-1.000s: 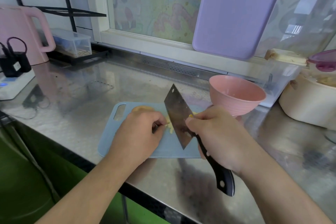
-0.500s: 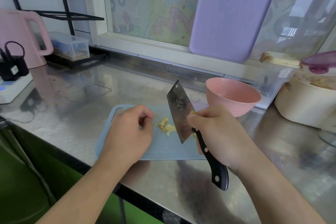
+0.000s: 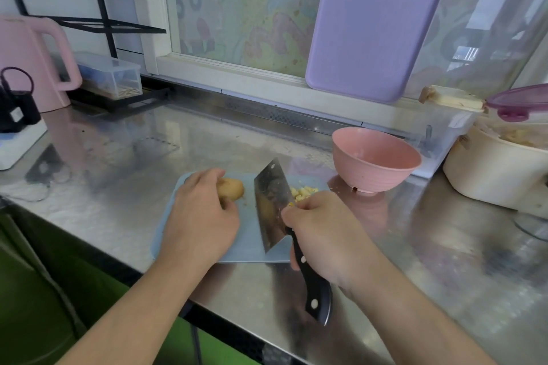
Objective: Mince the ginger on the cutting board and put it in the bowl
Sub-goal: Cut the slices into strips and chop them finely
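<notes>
the whole ginger piece (image 3: 232,188) lies on the blue cutting board (image 3: 249,243), gripped at its near side by the curled fingers of the left hand (image 3: 201,216); a pile of minced ginger (image 3: 304,192) sits just beyond the right hand (image 3: 323,234), which is wrapped round the black handle of the cleaver (image 3: 271,204), blade standing between the 2 hands; the board rests on a steel counter (image 3: 133,175) under a window; beyond the right hand stands a pink bowl (image 3: 375,161), nothing visible inside; far beyond the left hand a pink kettle (image 3: 32,62) and a clear box (image 3: 111,74); right of the bowl a cream pot (image 3: 498,175), contents unclear.
</notes>
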